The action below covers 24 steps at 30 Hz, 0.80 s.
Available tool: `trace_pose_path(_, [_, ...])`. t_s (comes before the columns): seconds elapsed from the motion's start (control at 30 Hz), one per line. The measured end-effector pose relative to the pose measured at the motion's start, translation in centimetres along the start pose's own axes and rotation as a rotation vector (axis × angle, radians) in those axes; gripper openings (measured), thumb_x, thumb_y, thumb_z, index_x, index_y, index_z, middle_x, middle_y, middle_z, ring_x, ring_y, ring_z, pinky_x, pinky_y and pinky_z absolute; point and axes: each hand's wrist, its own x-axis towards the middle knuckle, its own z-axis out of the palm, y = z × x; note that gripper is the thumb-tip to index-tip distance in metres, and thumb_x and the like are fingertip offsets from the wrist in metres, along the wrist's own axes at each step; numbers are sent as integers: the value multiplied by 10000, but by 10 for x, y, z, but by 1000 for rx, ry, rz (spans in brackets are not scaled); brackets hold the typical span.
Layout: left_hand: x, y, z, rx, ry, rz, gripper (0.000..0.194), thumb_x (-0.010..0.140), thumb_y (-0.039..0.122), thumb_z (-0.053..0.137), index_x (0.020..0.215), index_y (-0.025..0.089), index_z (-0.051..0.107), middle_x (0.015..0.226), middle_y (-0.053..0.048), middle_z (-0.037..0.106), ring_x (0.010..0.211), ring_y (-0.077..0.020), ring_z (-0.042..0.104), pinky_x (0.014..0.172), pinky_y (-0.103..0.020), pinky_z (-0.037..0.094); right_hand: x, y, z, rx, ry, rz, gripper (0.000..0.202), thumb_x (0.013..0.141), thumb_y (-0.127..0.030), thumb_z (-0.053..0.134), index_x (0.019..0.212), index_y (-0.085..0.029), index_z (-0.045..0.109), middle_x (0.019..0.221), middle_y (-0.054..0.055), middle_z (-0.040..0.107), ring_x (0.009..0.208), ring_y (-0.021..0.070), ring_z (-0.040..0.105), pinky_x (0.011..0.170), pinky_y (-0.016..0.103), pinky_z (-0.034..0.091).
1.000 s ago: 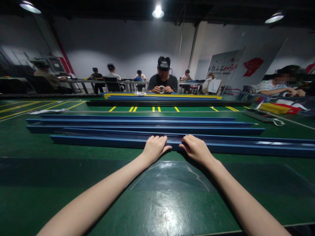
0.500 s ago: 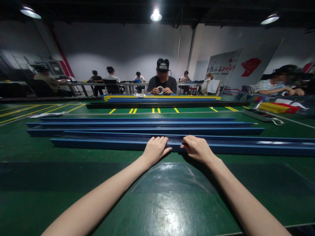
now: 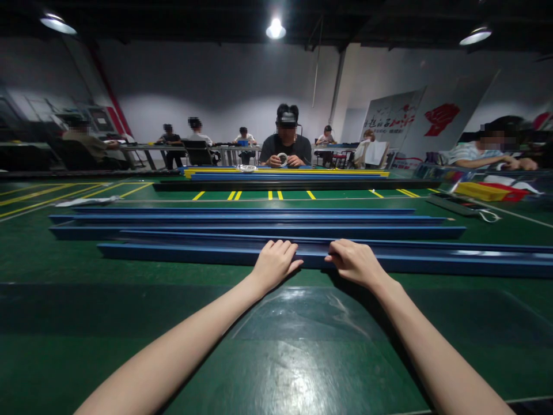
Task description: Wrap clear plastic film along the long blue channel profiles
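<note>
A long blue plastic channel (image 3: 181, 254) with raised side walls lies crosswise on the green table, its right end beyond the view. My left hand (image 3: 276, 266) is closed over its near wall, with fingers inside the channel and the thumb in front. Further right, my right hand (image 3: 354, 262) grips the same wall with curled fingers; its fingertips are partly hidden. A gap of bare channel separates the two hands. Just behind lies another blue channel (image 3: 259, 231), parallel to the first.
Clear plastic sheeting (image 3: 298, 311) covers the green table (image 3: 52, 369) nearest me. Farther back lie a black strip (image 3: 259, 185) and yellow strips (image 3: 345, 172). A co-worker (image 3: 270, 147) opposite holds a tape roll (image 3: 282, 158). At right are a power strip (image 3: 462, 205) and a yellow tray (image 3: 479, 191).
The near blue channel has slid slightly to the right against the one behind it. My right hand has shifted right with it, while my left hand has moved only a little.
</note>
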Motion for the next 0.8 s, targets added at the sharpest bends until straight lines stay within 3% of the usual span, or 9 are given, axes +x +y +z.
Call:
trace_pose_path(0.53, [-2, -2, 2, 22, -14, -27, 331, 815, 459, 425, 909, 155, 517, 846, -47, 573, 792, -190, 495, 668, -306, 313, -17, 31, -7, -30, -27, 166, 187, 768, -329, 435, 666, -198, 524, 702, 16, 602, 604, 135, 518, 497, 226, 225])
trace_pose_path(0.8, [-1, -1, 4, 19, -22, -49, 339, 810, 472, 424, 901, 161, 522, 851, -47, 573, 803, -194, 492, 675, -309, 309, -18, 32, -5, -15, -16, 136, 205, 773, -362, 421, 690, -199, 515, 714, 23, 595, 634, 146, 519, 524, 228, 268])
